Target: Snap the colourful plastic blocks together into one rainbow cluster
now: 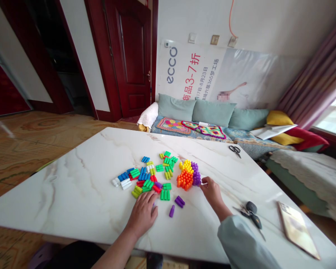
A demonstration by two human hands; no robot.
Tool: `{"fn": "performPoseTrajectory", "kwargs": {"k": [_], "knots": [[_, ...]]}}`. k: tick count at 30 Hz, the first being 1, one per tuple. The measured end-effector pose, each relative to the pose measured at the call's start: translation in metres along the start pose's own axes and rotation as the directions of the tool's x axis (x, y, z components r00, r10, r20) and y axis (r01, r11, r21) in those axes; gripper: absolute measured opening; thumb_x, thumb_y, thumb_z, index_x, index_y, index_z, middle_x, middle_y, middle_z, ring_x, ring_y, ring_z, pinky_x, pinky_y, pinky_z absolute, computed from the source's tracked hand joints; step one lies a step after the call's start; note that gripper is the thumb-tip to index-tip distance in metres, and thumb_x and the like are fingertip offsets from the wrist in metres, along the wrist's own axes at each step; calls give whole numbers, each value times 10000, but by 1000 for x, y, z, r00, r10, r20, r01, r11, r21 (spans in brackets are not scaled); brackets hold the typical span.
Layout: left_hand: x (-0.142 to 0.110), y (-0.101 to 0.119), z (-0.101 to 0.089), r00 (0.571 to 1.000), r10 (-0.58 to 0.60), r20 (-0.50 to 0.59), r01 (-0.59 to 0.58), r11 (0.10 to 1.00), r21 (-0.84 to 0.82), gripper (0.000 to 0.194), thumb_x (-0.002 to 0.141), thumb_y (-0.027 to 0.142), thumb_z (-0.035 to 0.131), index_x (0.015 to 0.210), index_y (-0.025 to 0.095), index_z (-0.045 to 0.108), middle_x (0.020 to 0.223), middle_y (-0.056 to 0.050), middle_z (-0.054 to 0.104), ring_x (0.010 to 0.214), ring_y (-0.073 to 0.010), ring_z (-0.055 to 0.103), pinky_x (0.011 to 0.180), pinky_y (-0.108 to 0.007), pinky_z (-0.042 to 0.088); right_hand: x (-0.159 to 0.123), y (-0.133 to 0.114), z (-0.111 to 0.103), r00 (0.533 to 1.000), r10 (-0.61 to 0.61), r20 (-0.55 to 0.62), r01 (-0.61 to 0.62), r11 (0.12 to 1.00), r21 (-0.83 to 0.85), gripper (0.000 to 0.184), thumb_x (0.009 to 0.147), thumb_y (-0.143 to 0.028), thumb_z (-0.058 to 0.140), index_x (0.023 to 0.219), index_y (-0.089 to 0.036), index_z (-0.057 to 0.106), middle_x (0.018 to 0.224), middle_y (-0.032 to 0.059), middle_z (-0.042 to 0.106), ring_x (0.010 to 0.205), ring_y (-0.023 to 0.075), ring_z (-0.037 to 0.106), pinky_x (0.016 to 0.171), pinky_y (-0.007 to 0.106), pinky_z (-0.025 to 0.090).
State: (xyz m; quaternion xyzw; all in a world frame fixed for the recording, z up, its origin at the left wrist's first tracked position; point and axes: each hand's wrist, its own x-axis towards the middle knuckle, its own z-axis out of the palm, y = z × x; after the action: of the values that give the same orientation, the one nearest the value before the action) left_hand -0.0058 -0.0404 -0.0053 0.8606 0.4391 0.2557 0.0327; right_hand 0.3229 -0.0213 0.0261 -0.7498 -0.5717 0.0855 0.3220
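Note:
My left hand [143, 210] rests low over the near edge of a loose spread of small plastic pegs [148, 185]. Its fingers curl down, and a bit of purple peg [153, 204] shows between index finger and thumb. My right hand [212, 191] pinches at the right side of a cluster of round-topped pegs standing together: orange [184, 181], yellow [186, 166] and purple [196, 173]. Its fingertips meet the purple side; a peg in them is mostly hidden. Between the hands lie a joined purple piece [179, 201] and a single purple peg [171, 211].
Everything lies on a white marbled table [81, 179]. Black-handled scissors [235, 150] lie at its far right corner. Keys [251, 215] and a gold phone [297, 228] are right of my right arm. A sofa with cushions [214, 112] stands behind the table.

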Motion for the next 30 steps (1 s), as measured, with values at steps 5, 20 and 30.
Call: {"fn": "performPoseTrajectory", "kwargs": {"k": [5,20,30], "knots": [[0,1,-1,1000,-5,-7,5,1000,-3,411,838,196,487,1246,211,538,1262,-89,568,1164,-264,499,1029,-473,391,-5,-11,-13,996,84,32,-78,988,-136,138,743,-323,560,688,-208,615,712,34,666,654,181,593,574,262,377],[1,5,-4,999,-30,-22,29,999,-34,401,803,193,515,1201,177,559,1275,-107,567,1199,-275,488,1057,-481,375,-44,-135,56,726,-514,457,582,813,-11,405,879,-376,525,1274,-304,575,1332,113,527,1215,282,475,974,426,390],[3,7,-9,998,-55,13,56,996,-67,374,798,185,520,1169,183,570,1267,-95,573,1192,-267,486,1063,-475,364,-37,-144,64,831,-433,350,462,887,2,279,929,-357,467,1106,-247,654,1047,78,671,1007,218,588,869,341,414]]}}
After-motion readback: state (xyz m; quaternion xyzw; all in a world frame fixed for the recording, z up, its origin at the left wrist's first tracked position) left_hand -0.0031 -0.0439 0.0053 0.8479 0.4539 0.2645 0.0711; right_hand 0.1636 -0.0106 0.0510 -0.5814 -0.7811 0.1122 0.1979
